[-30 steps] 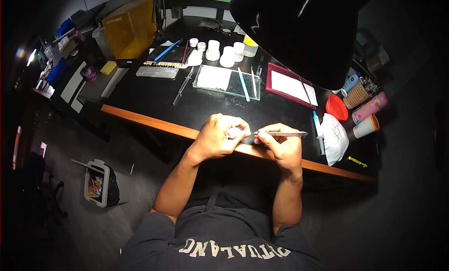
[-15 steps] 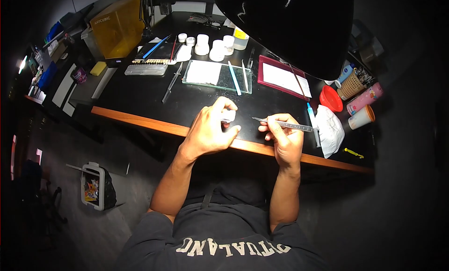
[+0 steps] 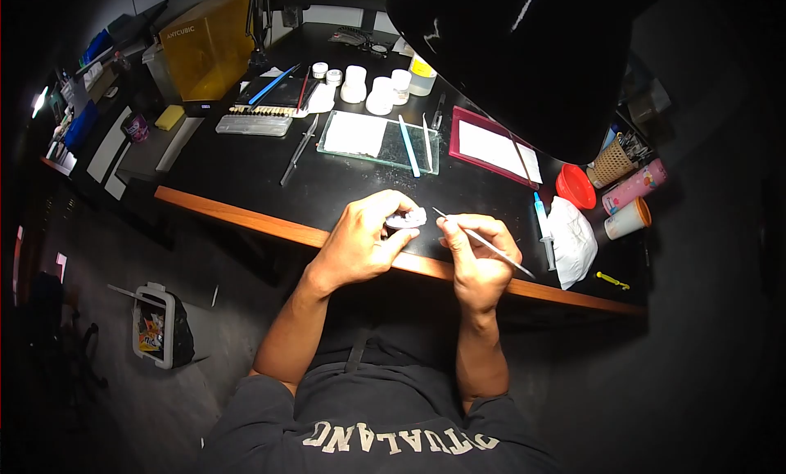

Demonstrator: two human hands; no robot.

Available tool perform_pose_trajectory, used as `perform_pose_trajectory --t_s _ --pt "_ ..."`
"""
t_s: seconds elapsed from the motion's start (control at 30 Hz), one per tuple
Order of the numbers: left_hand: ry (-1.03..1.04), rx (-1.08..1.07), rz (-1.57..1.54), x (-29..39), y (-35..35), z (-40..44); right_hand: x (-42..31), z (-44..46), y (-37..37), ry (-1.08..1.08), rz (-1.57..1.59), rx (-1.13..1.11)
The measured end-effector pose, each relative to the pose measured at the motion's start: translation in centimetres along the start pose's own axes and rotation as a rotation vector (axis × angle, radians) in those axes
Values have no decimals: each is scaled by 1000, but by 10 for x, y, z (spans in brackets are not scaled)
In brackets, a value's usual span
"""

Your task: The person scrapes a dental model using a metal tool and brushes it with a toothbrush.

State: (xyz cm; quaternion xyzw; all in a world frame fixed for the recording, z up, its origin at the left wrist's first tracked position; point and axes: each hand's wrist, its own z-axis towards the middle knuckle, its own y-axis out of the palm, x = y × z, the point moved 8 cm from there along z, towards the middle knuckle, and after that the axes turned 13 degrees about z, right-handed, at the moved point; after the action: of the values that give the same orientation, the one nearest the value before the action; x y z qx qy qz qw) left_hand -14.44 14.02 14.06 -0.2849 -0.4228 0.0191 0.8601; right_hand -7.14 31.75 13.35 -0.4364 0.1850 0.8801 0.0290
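Over the front edge of the black table, my left hand pinches a small whitish-grey piece between thumb and fingers. My right hand is closed round a thin metal tool, held like a pen. Its fine tip points up and left, close to the whitish piece but apart from it. Beyond the hands lies a glass plate bearing a white sheet, a light blue tool and a slim pale tool.
White jars stand behind the glass plate. A dark red tray, a red bowl, a syringe and a white crumpled tissue are on the right. A black lamp shade hangs overhead.
My left fingers parted, then closed again round the whitish piece, now turned differently. The tool in my right hand swung from level to slanting, its tip moving away from my left hand and then nearer again.
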Motion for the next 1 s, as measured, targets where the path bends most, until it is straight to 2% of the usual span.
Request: perform_pose_trajectory --t_s 0.2,0.3,0.43,0.67,1.0 --pt "27 56 -22 -1 -1 -2 -7 -5 21 -226 -91 -42" --pt "27 54 -15 0 -3 -2 -4 -10 20 -233 -35 -54" --pt "40 46 20 3 -3 -2 -9 -14 19 -193 -162 -57" --pt "68 50 27 0 -5 -5 -11 -15 18 -316 -222 -124" --pt "48 15 38 1 -6 -6 -13 -14 21 -301 -249 -143"
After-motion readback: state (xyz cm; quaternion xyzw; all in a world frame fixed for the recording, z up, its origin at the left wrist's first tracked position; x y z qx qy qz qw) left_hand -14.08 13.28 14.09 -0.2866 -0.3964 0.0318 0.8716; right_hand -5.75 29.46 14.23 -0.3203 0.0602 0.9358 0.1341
